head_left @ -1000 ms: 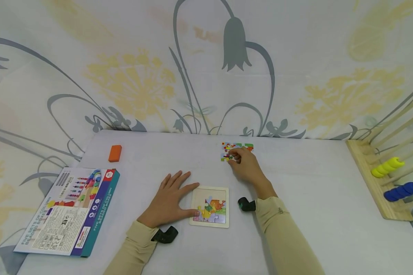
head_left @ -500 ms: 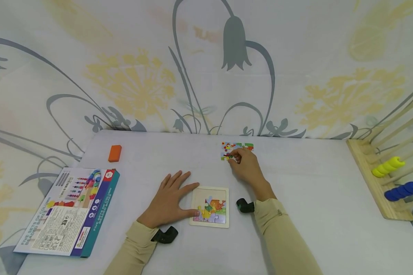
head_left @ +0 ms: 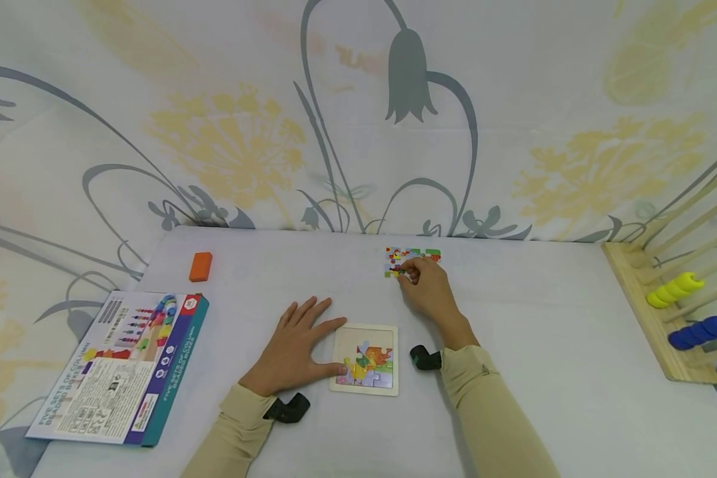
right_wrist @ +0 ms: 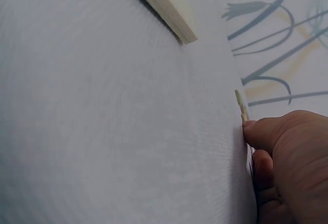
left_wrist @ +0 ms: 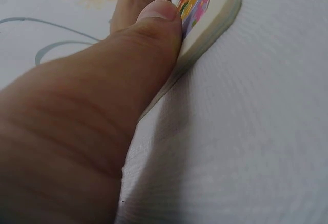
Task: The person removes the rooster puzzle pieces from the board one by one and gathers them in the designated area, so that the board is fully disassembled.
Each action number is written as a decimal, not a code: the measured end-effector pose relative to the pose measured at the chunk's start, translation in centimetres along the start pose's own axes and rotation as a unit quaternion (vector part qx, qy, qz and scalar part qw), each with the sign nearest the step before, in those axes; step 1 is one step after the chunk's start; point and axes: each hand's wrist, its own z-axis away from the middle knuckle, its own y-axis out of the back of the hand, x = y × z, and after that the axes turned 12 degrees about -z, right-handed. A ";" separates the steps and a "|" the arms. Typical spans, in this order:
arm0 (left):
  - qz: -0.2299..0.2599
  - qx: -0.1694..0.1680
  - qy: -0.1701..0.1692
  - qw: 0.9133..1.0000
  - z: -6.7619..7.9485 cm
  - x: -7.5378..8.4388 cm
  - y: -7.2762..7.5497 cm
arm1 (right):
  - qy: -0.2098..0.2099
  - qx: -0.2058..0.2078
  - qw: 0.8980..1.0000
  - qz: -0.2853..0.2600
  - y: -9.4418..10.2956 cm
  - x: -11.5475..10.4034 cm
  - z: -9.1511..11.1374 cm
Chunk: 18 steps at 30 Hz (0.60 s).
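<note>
My left hand (head_left: 293, 355) lies on the table with fingers spread, its thumb resting on the left edge of a square wooden puzzle tray (head_left: 342, 338). Colourful joined pieces (head_left: 370, 368) fill the tray's lower right part, while bare wood shows along the top and left. Farther back, my right hand (head_left: 430, 292) has thumb and fingers pinched at a puzzle piece (head_left: 394, 271) in a small group of loose puzzle pieces (head_left: 397, 253). The hand covers part of that group. In the right wrist view, the right thumb (right_wrist: 259, 131) presses at a thin piece edge (right_wrist: 240, 102).
A bead-set box (head_left: 113, 372) lies at the left, with an orange block (head_left: 200, 267) behind it. On the right stands a wooden rod frame (head_left: 657, 318) holding yellow beads (head_left: 674, 290) and blue beads (head_left: 699, 332). A patterned cloth (head_left: 358, 133) hangs behind the table.
The piece at my right fingertips has edged slightly backward, toward the other loose pieces. My right forearm has shifted a little left; my left hand and the tray stay put.
</note>
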 end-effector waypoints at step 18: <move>0.001 0.004 -0.004 1.000 0.1 0.0 -0.1 | -0.036 -0.012 0.997 -0.062 0.5 0.8 1.8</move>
